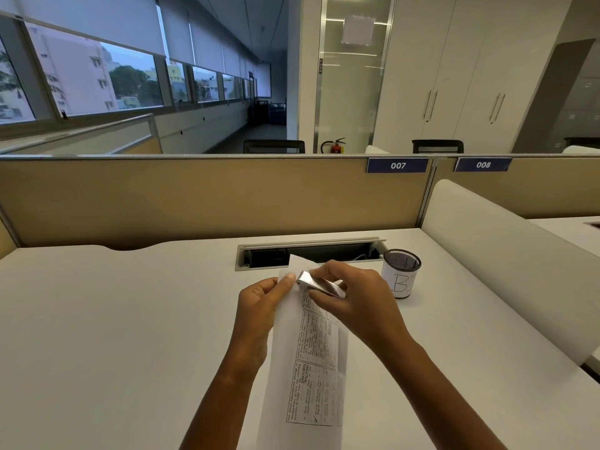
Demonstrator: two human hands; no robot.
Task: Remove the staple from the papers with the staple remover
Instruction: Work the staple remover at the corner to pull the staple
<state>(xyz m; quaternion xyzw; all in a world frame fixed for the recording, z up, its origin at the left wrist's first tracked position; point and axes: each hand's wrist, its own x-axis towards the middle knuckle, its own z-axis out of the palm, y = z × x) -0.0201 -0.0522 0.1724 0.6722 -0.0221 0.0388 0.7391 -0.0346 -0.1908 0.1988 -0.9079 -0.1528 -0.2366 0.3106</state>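
- The papers (308, 358) are held up off the white desk (130, 319), running lengthwise away from the person, printed side up, with the far corner lifted towards the cable tray (311, 251).
- The left hand (259, 306) grips the papers at their far left edge, thumb on top and fingers curled underneath; it is closed on the sheets and supports them just beside the tool.
- The right hand (354, 297) is closed around the staple remover (319, 284), a silvery metal piece pinched between thumb and forefinger, the remaining fingers folded below it.
- The nose of the staple remover rests at the top corner of the papers, touching or very nearly touching the left thumb tip. The staple itself is not visible; it is either under the tool or too small to make out.
- Whether the tool's tip is already under the staple cannot be determined from this view.
- Judgement on the step in hand: the tool appears to be engaging the staple at the corner. To do it well, the tip should slide flat beneath the staple's crown, the left hand should pin the sheets close to the staple, and the lift should be gradual and straight so the paper does not tear.
- Risk noted: the left thumb sits close to the metal tip; a slip could catch it.
- A mesh pen cup (402, 274) stands well clear to the right, not involved.
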